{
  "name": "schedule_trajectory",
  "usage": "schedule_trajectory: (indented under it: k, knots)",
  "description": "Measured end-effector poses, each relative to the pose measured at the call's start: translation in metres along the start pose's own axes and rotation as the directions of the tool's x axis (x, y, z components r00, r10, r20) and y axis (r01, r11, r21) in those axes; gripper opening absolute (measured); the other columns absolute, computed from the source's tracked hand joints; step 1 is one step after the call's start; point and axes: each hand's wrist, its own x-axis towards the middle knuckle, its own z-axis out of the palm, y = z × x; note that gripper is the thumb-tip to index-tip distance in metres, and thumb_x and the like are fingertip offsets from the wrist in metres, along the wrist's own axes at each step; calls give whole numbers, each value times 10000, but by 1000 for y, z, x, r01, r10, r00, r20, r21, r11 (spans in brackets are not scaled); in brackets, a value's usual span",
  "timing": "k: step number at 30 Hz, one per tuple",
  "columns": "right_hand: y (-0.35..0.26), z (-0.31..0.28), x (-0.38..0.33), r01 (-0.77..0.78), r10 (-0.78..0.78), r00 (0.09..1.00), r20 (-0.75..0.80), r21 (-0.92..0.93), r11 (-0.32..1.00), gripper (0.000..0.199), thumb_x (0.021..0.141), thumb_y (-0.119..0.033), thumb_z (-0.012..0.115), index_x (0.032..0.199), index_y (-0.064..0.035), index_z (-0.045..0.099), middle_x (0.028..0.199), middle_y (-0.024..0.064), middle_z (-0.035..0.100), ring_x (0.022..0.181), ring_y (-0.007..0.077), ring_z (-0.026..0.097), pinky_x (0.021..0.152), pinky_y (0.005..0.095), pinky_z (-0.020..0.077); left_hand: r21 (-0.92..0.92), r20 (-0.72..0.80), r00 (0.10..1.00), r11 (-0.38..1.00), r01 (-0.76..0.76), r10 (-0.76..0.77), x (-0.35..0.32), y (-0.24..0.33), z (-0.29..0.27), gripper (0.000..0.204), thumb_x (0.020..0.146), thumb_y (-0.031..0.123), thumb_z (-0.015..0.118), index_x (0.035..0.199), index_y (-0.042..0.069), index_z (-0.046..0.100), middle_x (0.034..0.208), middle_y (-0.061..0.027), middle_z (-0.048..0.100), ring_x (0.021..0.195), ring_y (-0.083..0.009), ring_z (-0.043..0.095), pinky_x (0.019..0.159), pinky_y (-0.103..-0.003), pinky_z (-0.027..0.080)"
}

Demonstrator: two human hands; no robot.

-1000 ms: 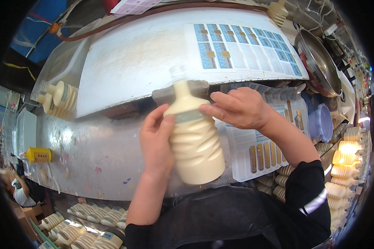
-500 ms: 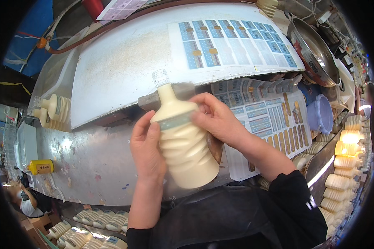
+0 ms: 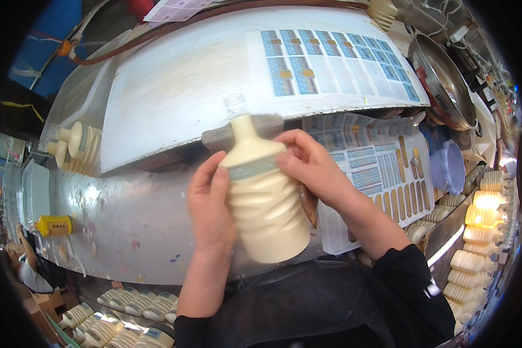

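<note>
A cream ridged bottle (image 3: 269,211) with a clear threaded neck is held between my hands, its neck leaning away over the white board's near edge. A grey-green patterned label strip (image 3: 252,169) runs across the bottle just below its shoulder. My left hand (image 3: 210,194) grips the bottle's left side, thumb and fingers at the strip's left end. On the right, my right hand (image 3: 314,166) has its thumb pressed on the strip's other end and its fingers bent behind the shoulder. A dull grey pad (image 3: 214,138) lies behind the bottle's neck.
A white board (image 3: 174,87) bears a sheet of blue labels (image 3: 284,75). Another label sheet (image 3: 383,180) lies right, near a purple bucket (image 3: 448,167) and metal pan (image 3: 441,75). A yellow bottle (image 3: 54,225) stands left. Bottle rows (image 3: 130,304) flank me; a person (image 3: 33,272) is far left.
The bottle and both hands sit slightly farther right in the picture, as does the board. My grip on the strip looks much the same. The far-left person's arm is raised higher.
</note>
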Motion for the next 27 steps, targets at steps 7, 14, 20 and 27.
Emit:
schedule_trajectory:
  k: [7,14,20,27]
  knots:
    - [-9,-3,-4,68,-72,997,-17,-166,984,412,987,-320,679,1280,-42,595,960,42,656,876,90,594,781,271,495,-33,46,999,999,21,-20,-1,3,-5,319,1061,128,557,1343,-20,578,1249,-110,651,1112,-161,623,988,-317,511]
    - [-11,5,-4,60,-68,996,-61,-124,991,395,962,-270,716,1246,-25,590,939,36,649,850,72,600,745,239,493,-3,58,998,1000,-8,9,-1,0,0,323,1005,94,664,1302,-1,578,1190,-105,676,1058,-158,664,934,-317,571]
    - [-13,8,-6,53,-58,997,-60,-86,995,395,966,-248,716,1251,-16,570,961,28,649,875,61,600,768,227,491,-33,47,999,999,5,-3,0,-2,-1,332,1000,91,671,1307,1,578,1184,-106,680,1033,-154,672,926,-309,574]
    - [-13,7,-5,31,-39,998,-58,-139,990,362,1013,-234,655,1274,-8,546,954,-1,635,827,39,578,756,201,472,-36,61,997,999,40,-38,0,-1,-5,329,1015,84,619,1328,-8,573,1259,-110,622,1127,-164,605,999,-317,501]
